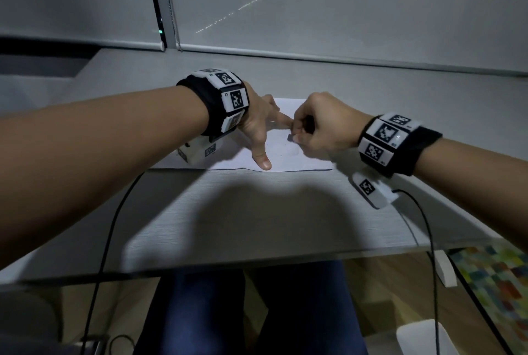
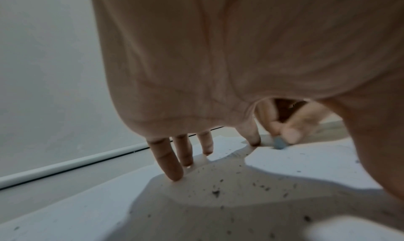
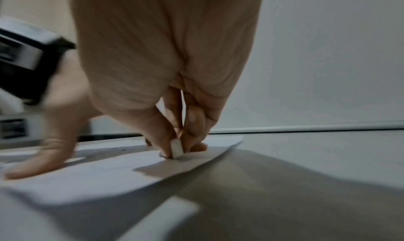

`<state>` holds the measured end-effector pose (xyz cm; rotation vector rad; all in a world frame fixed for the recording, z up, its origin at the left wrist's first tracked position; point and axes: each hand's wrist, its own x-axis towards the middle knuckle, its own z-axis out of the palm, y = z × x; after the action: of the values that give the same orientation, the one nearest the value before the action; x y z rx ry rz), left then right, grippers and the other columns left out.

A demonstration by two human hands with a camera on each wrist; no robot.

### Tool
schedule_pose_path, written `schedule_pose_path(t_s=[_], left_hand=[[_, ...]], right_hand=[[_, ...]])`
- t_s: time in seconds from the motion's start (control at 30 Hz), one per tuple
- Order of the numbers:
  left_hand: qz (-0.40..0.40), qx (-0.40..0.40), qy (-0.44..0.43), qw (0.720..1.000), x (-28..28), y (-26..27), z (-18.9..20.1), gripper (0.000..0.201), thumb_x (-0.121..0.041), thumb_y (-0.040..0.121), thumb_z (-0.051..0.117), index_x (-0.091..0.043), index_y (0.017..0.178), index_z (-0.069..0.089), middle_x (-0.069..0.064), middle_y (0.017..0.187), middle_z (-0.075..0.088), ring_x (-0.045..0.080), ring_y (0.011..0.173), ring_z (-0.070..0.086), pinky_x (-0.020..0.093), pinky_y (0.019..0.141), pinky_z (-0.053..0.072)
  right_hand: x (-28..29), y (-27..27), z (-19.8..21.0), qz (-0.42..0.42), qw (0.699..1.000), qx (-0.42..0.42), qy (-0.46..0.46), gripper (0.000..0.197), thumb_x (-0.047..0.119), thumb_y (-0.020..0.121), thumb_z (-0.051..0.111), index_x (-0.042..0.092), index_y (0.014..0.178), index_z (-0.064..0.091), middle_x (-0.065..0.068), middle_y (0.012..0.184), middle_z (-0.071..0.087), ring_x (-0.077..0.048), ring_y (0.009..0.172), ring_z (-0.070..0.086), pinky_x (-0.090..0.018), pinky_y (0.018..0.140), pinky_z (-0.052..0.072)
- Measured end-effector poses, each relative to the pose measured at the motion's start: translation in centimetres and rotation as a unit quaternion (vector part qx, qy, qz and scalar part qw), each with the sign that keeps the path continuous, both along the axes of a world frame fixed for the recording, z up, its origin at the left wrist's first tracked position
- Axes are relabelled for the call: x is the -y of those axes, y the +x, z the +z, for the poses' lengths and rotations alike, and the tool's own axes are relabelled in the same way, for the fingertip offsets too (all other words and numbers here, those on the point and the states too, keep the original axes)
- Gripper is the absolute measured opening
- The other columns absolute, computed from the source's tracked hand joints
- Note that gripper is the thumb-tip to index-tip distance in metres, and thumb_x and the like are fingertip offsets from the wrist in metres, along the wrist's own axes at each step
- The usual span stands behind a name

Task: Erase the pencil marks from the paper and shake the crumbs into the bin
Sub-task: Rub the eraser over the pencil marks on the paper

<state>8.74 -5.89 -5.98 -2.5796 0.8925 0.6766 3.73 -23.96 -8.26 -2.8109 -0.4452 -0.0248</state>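
A white sheet of paper (image 1: 303, 159) lies flat on the grey desk (image 1: 257, 217). My left hand (image 1: 268, 137) is spread on it, its fingers (image 2: 174, 167) straight and pressing the sheet down. Just right of it, my right hand (image 1: 295, 132) pinches a small pale eraser (image 3: 176, 148) between thumb and fingertips, with the eraser's end touching the paper. The eraser (image 2: 279, 143) also shows beyond my left index finger. Dark eraser crumbs (image 2: 215, 192) are scattered over the sheet under my left palm. No pencil marks can be made out.
Black cables (image 1: 108, 226) hang from both wrist units over the desk's front edge. A closed window blind (image 1: 314, 12) stands behind the desk. On the floor at the lower right are a white bin-like container (image 1: 423, 337) and a multicoloured mat (image 1: 500, 277).
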Motion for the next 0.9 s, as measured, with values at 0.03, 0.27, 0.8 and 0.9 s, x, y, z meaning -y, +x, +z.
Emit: schedule_pose_path(t_s=[0.03, 0.27, 0.8, 0.9], left_hand=[[0.002, -0.001, 0.001, 1.000, 0.0, 0.0, 0.0, 0.142, -0.090, 0.034, 0.079, -0.073, 0.152, 0.003, -0.003, 0.170, 0.010, 0.037, 0.153, 0.026, 0.062, 0.109, 0.035], [0.006, 0.003, 0.002, 1.000, -0.1, -0.1, 0.0, 0.140, -0.092, 0.027, 0.077, -0.076, 0.149, 0.009, -0.003, 0.168, 0.013, 0.038, 0.152, 0.029, 0.062, 0.109, 0.037], [-0.013, 0.009, 0.010, 1.000, 0.0, 0.0, 0.2, 0.136, -0.087, 0.046, 0.083, -0.073, 0.152, 0.000, -0.001, 0.172, 0.008, 0.036, 0.155, 0.024, 0.062, 0.110, 0.036], [-0.007, 0.010, 0.008, 1.000, -0.1, -0.3, 0.4, 0.135, -0.087, 0.047, 0.083, -0.072, 0.153, 0.001, -0.003, 0.172, 0.007, 0.036, 0.155, 0.024, 0.062, 0.110, 0.035]], right_hand=[[0.2, 0.6, 0.1, -0.015, 1.000, 0.006, -0.006, 0.016, 0.023, 0.086, 0.075, 0.016, 0.072, 0.076, 0.006, 0.066, 0.073, 0.005, 0.056, 0.065, -0.032, 0.062, 0.060], [-0.5, -0.9, 0.1, 0.027, 0.999, -0.033, -0.012, 0.012, 0.019, 0.083, 0.073, 0.017, 0.071, 0.072, 0.007, 0.069, 0.075, 0.006, 0.060, 0.067, -0.020, 0.065, 0.055], [0.5, 0.3, 0.4, 0.004, 0.999, -0.019, -0.035, 0.013, 0.021, 0.086, 0.079, 0.017, 0.074, 0.075, 0.004, 0.070, 0.074, -0.008, 0.063, 0.068, -0.024, 0.067, 0.052], [0.1, -0.5, 0.3, -0.002, 0.999, -0.032, -0.016, 0.010, 0.019, 0.085, 0.074, 0.017, 0.076, 0.073, 0.006, 0.076, 0.077, -0.005, 0.071, 0.073, -0.028, 0.071, 0.059]])
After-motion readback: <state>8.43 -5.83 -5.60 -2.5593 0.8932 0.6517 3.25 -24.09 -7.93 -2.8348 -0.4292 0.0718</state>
